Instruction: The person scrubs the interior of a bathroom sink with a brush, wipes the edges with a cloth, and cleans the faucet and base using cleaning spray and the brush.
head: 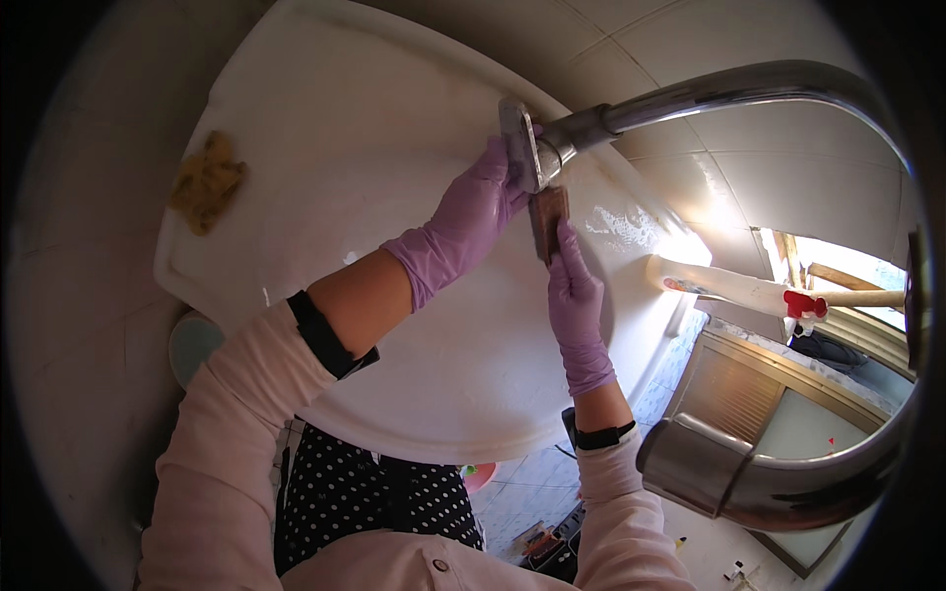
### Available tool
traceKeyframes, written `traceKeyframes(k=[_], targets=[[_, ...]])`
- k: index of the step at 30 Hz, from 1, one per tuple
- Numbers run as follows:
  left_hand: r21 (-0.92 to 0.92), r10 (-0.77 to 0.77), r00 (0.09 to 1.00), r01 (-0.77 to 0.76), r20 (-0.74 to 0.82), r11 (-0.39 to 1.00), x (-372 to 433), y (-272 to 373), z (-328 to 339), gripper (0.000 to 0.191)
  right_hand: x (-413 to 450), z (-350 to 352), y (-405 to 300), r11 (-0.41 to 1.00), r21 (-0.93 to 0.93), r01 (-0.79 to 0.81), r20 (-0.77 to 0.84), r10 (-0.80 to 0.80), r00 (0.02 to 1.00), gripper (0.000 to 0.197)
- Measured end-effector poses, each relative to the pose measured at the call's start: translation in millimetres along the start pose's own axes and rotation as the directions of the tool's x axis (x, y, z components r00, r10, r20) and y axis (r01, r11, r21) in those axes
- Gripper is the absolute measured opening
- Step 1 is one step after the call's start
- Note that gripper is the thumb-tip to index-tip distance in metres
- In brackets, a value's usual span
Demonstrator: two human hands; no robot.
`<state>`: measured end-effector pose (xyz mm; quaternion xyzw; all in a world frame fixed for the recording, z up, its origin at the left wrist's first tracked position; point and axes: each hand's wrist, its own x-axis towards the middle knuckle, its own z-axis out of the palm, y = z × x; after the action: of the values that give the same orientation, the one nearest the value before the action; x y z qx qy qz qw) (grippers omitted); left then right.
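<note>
A curved chrome faucet (709, 85) rises from the far right part of a white washbasin (443, 369). My left hand (462, 210), in a thin purple glove, grips the faucet's flat lever handle (523, 144); some of its fingers are hidden behind the metal. My right hand (579, 295), gloved the same way, holds a brown rectangular scouring pad (549, 221) by its lower end. The pad's upper end is at the faucet just below the handle; whether it touches is unclear. A wet, whitish patch shows on the basin to the right.
A crumpled yellow cloth (209, 183) lies on the basin's left side. A white bottle with a red cap (732, 284) stands at the right corner. The faucet's spout (695, 465) curves close to my right forearm. Below are a pale green round container (194, 349) and a red basin (482, 476).
</note>
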<state>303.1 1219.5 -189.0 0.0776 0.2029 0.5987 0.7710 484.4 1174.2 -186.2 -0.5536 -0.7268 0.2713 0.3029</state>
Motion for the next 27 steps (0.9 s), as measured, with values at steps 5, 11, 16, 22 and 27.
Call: traceKeyframes(k=[5, 11, 16, 22, 27], targets=[[0.327, 0.048, 0.995, -0.073, 0.084, 0.942, -4.8, 4.5, -7.5, 0.055, 32.7, 3.4, -26.2, 0.966, 0.233, -0.113, 0.085, 0.096, 0.992, 0.043], [0.683, 0.158, 0.987, -0.108, -0.011, 0.722, 1.4, 1.0, -11.5, 0.054, 43.3, 7.9, -40.4, 0.99, 0.11, 0.085, 0.053, -0.092, 0.994, 0.04], [0.635, 0.016, 0.995, 0.05, -0.098, 0.771, -5.8, 11.1, 6.5, 0.053, 36.4, 1.0, -14.4, 0.99, -0.035, 0.138, 0.049, -0.136, 0.989, 0.041], [0.701, 0.155, 0.987, -0.132, 0.031, 0.701, 4.1, 12.5, -10.5, 0.056, 51.9, 14.7, -41.9, 0.988, 0.029, 0.153, 0.0, -0.153, 0.988, 0.04], [0.624, 0.158, 0.987, -0.139, 0.025, 0.769, 5.1, 0.1, -8.1, 0.058, 24.7, 13.3, 10.4, 0.915, -0.141, 0.377, -0.081, -0.39, 0.917, 0.041]])
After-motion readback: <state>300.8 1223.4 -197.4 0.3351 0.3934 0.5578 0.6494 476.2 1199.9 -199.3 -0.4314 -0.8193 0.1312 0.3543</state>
